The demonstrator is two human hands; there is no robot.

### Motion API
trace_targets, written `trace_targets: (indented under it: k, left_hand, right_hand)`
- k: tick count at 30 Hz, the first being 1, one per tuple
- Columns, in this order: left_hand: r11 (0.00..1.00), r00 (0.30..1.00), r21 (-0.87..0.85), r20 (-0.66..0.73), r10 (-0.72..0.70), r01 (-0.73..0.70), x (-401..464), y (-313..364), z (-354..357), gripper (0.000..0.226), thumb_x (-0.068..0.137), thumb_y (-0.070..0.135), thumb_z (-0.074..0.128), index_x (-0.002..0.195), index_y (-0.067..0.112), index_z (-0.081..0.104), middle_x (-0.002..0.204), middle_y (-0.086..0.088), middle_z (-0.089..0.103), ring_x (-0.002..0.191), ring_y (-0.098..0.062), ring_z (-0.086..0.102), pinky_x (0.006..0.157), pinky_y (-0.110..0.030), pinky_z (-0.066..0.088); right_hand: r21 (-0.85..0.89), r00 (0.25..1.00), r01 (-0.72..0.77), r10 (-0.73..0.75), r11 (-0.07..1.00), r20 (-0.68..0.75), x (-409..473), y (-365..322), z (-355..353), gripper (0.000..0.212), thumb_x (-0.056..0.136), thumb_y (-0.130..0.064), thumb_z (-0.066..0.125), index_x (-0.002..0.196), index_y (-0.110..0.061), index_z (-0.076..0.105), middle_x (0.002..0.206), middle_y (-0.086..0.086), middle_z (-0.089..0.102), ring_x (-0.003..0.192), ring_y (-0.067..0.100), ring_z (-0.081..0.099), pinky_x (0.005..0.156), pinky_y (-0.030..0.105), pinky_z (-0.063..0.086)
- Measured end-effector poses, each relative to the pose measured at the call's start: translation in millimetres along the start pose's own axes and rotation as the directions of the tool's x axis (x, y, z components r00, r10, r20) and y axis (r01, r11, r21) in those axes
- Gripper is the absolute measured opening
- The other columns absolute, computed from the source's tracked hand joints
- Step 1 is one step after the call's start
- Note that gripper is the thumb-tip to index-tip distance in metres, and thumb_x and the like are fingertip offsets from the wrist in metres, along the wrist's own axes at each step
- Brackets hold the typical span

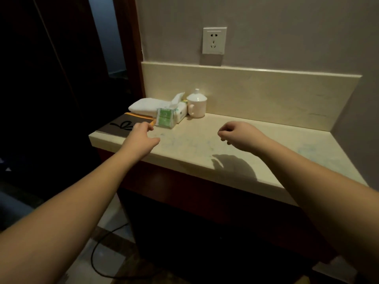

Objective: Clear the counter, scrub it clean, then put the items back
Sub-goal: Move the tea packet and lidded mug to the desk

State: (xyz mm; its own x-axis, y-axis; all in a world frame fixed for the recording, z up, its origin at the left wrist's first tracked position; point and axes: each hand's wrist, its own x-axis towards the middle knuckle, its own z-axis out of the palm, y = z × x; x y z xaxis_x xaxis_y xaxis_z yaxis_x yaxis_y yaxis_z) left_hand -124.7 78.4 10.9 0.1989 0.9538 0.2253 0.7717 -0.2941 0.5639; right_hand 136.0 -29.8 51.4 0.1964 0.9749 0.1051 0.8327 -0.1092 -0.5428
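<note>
Pale cream stone counter (pixel 256 144) with a raised backsplash, seen from above and in front. Its items are crowded into the far left corner: a folded white towel (pixel 147 106) lying on a flat dark-and-orange box (pixel 127 125) at the left end; a soft green-and-white tissue pack (pixel 166 117) just right of the towel, one sheet standing up from its top; and a lidded white ceramic mug (pixel 196 105) touching or nearly touching the pack's right side, close to the backsplash. The grouping leaves most of the surface bare, though faint bluish smears show on the stone near the middle and toward the right end, so scrubbing is judged not yet finished, or not yet begun.

The left hand (pixel 141 133) reaches over the front left part of the counter, fingers loosely curled, their tips just at the near edge of the box and beside the tissue pack; it holds nothing, and whether it touches the box cannot be told. This posture suits a first pick-up from the cluster. The right hand (pixel 238 136) hovers above the middle of the counter, fingers drooping and loosely bent, empty, its shadow falling on the stone nearer the front edge.

A white wall socket (pixel 214 41) sits above the backsplash; a dark cable (pixel 98 247) trails on the floor below.
</note>
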Motion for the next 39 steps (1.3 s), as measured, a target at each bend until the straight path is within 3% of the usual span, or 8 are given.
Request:
trace_targets:
  k: [2,9,14,19,24,30,33,39]
  left_hand:
    - [0.998,0.998,-0.009,0.011,-0.056,0.056,26,1,2,0.051,0.086,0.031,0.066,0.130,0.012,0.048,0.133,-0.008,0.043,0.091,-0.022,0.060,0.082,-0.040,0.054]
    - [0.970,0.990,-0.207,0.083,-0.115,0.130,112,3,18,0.077,0.081,0.024,0.078,0.142,0.009,0.036,0.141,-0.006,0.042,0.114,-0.021,0.051,0.086,-0.035,0.046]
    - [0.978,0.974,-0.133,0.185,-0.134,0.160,154,-3,25,0.091,0.079,0.021,0.079,0.152,0.017,0.024,0.150,-0.004,0.037,0.124,-0.022,0.048,0.097,-0.031,0.044]
    - [0.966,0.936,-0.180,0.333,-0.117,0.185,173,-10,25,0.084,0.077,0.013,0.081,0.146,0.020,0.034,0.132,-0.003,0.052,0.106,-0.015,0.058,0.093,-0.029,0.048]
    - [0.973,0.929,-0.163,0.359,-0.094,0.161,178,-16,24,0.074,0.075,0.018,0.083,0.136,0.024,0.041,0.113,0.011,0.057,0.098,-0.004,0.058,0.078,-0.019,0.046]
    - [0.984,0.933,-0.095,0.343,-0.111,0.152,179,-23,24,0.069,0.069,0.026,0.087,0.123,0.025,0.044,0.115,0.007,0.061,0.103,-0.012,0.062,0.094,-0.036,0.052]
    - [0.985,0.935,-0.079,0.336,-0.116,0.151,175,-24,22,0.067,0.070,0.023,0.086,0.124,0.026,0.045,0.116,0.009,0.060,0.104,-0.011,0.061,0.096,-0.035,0.049]
    - [0.988,0.951,-0.071,0.288,-0.113,0.139,159,-18,16,0.068,0.074,0.021,0.083,0.132,0.029,0.049,0.117,0.010,0.062,0.103,-0.008,0.060,0.089,-0.026,0.045]
  right_hand:
    - [0.044,1.000,-0.021,0.020,0.999,0.014,36,5,-3,0.024,0.091,-0.029,0.051,0.102,-0.017,0.068,0.097,0.000,0.070,0.086,0.017,0.063,0.074,0.030,0.049]
    - [0.201,0.992,-0.095,0.076,0.975,0.104,151,21,6,0.019,0.090,-0.025,0.051,0.098,-0.016,0.065,0.086,-0.002,0.066,0.073,0.015,0.058,0.064,0.027,0.046]
    - [0.304,0.984,-0.118,0.070,0.945,0.164,199,23,29,0.017,0.091,-0.025,0.050,0.100,-0.021,0.064,0.080,-0.005,0.063,0.068,0.013,0.056,0.053,0.023,0.037]
    - [0.430,0.964,-0.191,0.086,0.882,0.250,224,13,53,0.014,0.091,-0.029,0.051,0.090,-0.023,0.063,0.081,-0.003,0.064,0.066,0.012,0.056,0.055,0.024,0.034]
    - [0.539,0.938,-0.268,0.090,0.799,0.334,241,3,68,0.013,0.092,-0.025,0.050,0.096,-0.017,0.060,0.087,0.002,0.067,0.061,0.013,0.054,0.049,0.021,0.031]
    - [0.690,0.889,-0.444,0.184,0.571,0.419,246,1,76,0.011,0.093,-0.020,0.050,0.093,-0.009,0.054,0.074,0.006,0.056,0.057,0.015,0.051,0.041,0.017,0.038]
    - [0.730,0.876,-0.478,0.206,0.488,0.436,249,-2,76,0.012,0.094,-0.020,0.049,0.089,-0.009,0.051,0.072,0.009,0.047,0.060,0.019,0.049,0.044,0.023,0.042]
    - [0.803,0.911,-0.405,0.265,0.437,0.315,246,-12,79,0.018,0.085,-0.013,0.040,0.094,-0.016,0.055,0.084,0.007,0.054,0.065,0.017,0.050,0.039,0.019,0.039]
